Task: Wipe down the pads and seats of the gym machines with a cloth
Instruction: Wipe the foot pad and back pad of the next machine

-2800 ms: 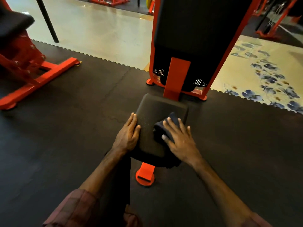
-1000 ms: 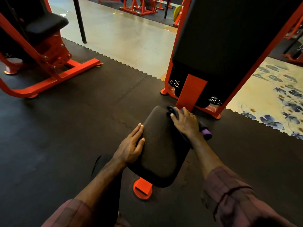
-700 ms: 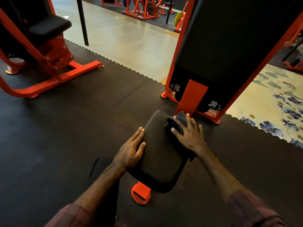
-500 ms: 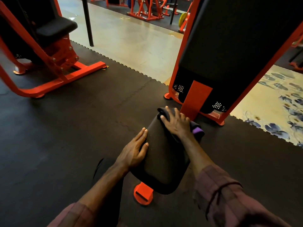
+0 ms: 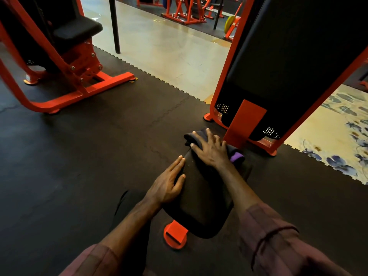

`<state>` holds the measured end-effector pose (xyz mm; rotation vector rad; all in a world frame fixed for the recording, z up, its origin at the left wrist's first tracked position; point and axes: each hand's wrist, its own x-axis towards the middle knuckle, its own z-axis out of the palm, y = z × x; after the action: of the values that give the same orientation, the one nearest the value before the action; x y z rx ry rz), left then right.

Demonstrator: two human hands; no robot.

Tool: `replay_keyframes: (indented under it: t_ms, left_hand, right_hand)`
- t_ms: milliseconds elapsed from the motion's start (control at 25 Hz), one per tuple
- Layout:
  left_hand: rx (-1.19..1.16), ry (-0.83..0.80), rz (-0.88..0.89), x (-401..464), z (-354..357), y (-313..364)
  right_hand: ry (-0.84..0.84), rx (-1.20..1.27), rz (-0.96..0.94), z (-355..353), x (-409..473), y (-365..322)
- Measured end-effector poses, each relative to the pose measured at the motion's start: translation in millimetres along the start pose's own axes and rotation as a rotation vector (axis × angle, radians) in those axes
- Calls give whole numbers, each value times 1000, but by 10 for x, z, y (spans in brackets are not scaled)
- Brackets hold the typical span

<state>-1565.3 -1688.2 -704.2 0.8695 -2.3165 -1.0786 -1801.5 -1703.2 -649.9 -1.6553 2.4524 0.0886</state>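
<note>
Right grip: the right hand (image 5: pixel 212 151) lies flat with fingers spread, pressing the cloth onto the far end of the seat; nothing is curled round it.
Left grip: the left hand (image 5: pixel 168 185) rests with straight fingers on the seat's left edge, thumb on top, holding nothing.
Cloth: one dark cloth (image 5: pixel 194 137), bunched under the right palm at 12 o'clock on the seat, with a purple corner (image 5: pixel 236 157) sticking out at the hand's 4 o'clock.
Seat: one black padded seat (image 5: pixel 203 198), tilted, on an orange post foot (image 5: pixel 175 235) at its 6 o'clock.
Change: half a second ago the cloth sat nearly the same, at the seat's far end; against 0.7 s ago the right hand has slid from the right edge to the far left corner, and the cloth now overhangs that corner. The left hand has kept its place.
Machine ahead: one orange frame (image 5: pixel 246 121) with a tall black back pad (image 5: pixel 294 56), at 1 o'clock from the seat.
Second machine: one orange machine (image 5: pixel 83 62) with one black seat pad (image 5: pixel 77 30), at 10 o'clock.
Floor: dark rubber mat (image 5: pixel 79 156); pale floor (image 5: pixel 169 48) at 12 o'clock; flowered floor (image 5: pixel 334 140) at 3 o'clock.
Sleeves: two, reddish (image 5: pixel 278 246).
</note>
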Motion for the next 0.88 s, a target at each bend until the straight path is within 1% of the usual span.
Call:
replay_keyframes:
  t_ms: [80, 120, 160, 200, 280, 320, 360, 440, 520, 560, 600, 640, 720, 760, 800, 840, 880]
  left_hand:
    - [-6, 7, -2, -12, 12, 10]
    - [-6, 8, -3, -16, 13, 9]
    - [-3, 1, -3, -15, 4, 7]
    - [-1, -14, -9, -8, 1, 5]
    - [5, -34, -17, -4, -13, -2]
    - [6, -32, -15, -7, -13, -6]
    - [6, -23, -11, -5, -8, -9]
    - [5, 3, -8, 1, 19, -20]
    - [-3, 17, -23, -1, 28, -17]
    - [-4, 16, -26, -9, 26, -18]
    - [-3, 13, -21, -13, 26, -15]
    - [2, 13, -17, -18, 18, -9]
    - [11, 17, -9, -19, 8, -1]
    - [8, 21, -9, -14, 14, -3]
    - [7, 31, -16, -18, 18, -2]
    - [4, 44, -27, -25, 28, -2]
    - [1, 51, -45, -30, 35, 4]
  right_hand:
    - [-9, -22, -190, 83, -241, 166]
    - [-21, -18, -220, 100, -358, 306]
    - [-25, -6, -184, 98, -405, 427]
    - [-31, 13, -92, 80, -371, 494]
    - [-46, 70, 135, -27, -184, 376]
    - [-50, 88, 190, -62, -104, 217]
    - [-42, 80, 176, -50, -62, 44]
    - [-19, 41, 11, 47, -182, -175]
    - [-1, 14, -166, 157, -468, -44]
    - [-3, 13, -193, 185, -598, 107]
    - [-2, 20, -160, 193, -661, 256]
    - [-3, 28, -83, 177, -639, 353]
    - [-15, 78, 97, 89, -487, 305]
    - [-19, 92, 145, 61, -414, 176]
    - [-14, 89, 142, 73, -389, 9]
    - [-2, 72, 89, 125, -434, -139]
    - [15, 52, -7, 192, -533, -215]
